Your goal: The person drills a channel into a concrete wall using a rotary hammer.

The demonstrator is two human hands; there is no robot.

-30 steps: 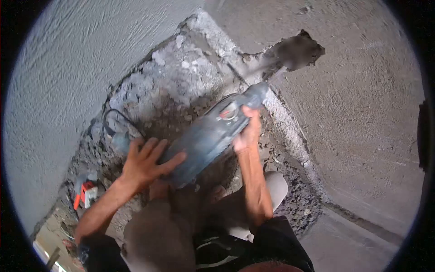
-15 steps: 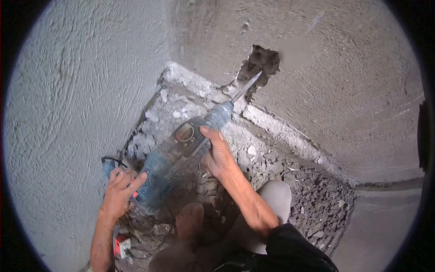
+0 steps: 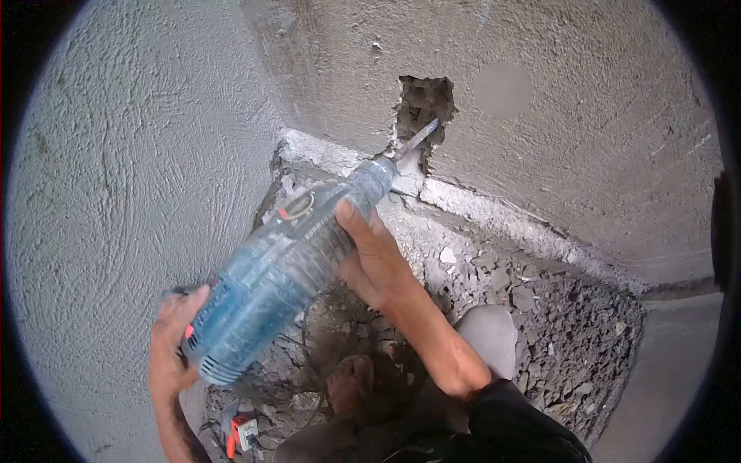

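Head view: your power tool [image 3: 258, 289] lies aslant in front of you, off the floor, its bit [image 3: 417, 142] pointing to the upper right. Left grip [image 3: 171, 332]: closed at the tool's rear end, thumb along the casing, most fingers hidden. Right grip [image 3: 377, 258]: wrapped round the front of the body, just behind the collar [image 3: 374, 177], thumb on top. The bit's tip overlaps the ragged wall hole [image 3: 424, 96]; contact cannot be told. Broken rubble [image 3: 575, 351] covers the floor below. A red-and-white object [image 3: 245, 433] sits near your left forearm [image 3: 179, 432].
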